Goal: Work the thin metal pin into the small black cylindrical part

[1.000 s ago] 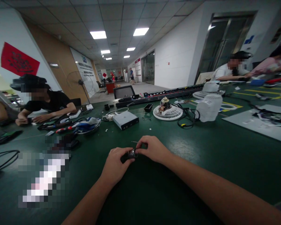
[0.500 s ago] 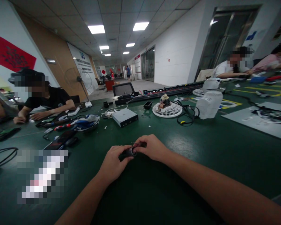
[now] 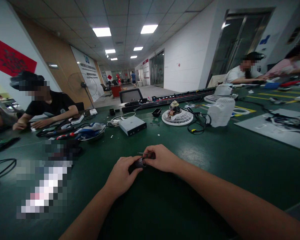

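Between both hands' fingers (image 3: 140,168), small dark part (image 3: 139,163)

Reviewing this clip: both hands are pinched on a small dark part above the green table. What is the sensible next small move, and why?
Probably a small further turn or push by the right hand while the left hand steadies. Both grip the small dark part between them, a thin pin shows at the right fingertips, and the piece hangs above the table. What the part is stays too small to tell.

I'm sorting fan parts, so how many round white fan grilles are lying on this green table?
2: one fan grille lies mid-table with a motor on it; a second grille lies farther right, behind the white housing, partly hidden. Others may be hidden.
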`<state>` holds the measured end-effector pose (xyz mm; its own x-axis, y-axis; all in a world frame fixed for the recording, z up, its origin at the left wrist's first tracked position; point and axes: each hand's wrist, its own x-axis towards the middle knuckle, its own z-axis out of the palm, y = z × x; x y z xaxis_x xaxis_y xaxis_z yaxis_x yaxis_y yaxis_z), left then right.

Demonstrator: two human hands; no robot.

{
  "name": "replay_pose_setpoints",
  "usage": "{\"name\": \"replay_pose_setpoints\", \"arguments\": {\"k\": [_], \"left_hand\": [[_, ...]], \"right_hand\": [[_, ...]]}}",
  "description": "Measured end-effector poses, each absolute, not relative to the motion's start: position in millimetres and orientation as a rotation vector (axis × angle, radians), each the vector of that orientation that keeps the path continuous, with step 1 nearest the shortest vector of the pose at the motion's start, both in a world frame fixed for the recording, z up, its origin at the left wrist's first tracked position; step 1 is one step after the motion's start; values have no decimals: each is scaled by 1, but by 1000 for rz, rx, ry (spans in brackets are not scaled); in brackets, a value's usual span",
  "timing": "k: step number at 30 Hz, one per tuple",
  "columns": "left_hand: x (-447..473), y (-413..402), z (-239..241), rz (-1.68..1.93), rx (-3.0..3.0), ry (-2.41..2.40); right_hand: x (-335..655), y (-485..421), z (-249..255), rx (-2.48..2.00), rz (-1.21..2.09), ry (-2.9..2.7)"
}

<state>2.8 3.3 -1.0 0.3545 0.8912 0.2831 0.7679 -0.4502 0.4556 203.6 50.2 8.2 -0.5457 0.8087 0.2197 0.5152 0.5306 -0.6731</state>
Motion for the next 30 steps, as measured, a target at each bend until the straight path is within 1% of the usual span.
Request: {"name": "replay_pose_setpoints", "arguments": {"k": [6, 11, 16, 18, 22, 27, 30], "left_hand": [[0, 11, -3, 813, 2148, 1746], [-2, 11, -1, 864, 2089, 1729], [0, 12, -3, 848, 2108, 1707], [-1, 12, -4, 858, 2101, 1706], [-3, 13, -7, 854, 2168, 1644], [-2, 14, -7, 894, 2172, 1680], [0, 13, -6, 868, 2181, 1664]], "right_hand": [[218, 60, 12, -1226, 506, -2346], [222, 60, 19, -1079, 362, -2469], [216, 53, 21, -1099, 202, -2485], [216, 52, 21, -1097, 189, -2505], [217, 51, 21, -1062, 302, -2496], [214, 51, 21, -1124, 195, -2479], [214, 50, 21, -1125, 226, -2509]]}}
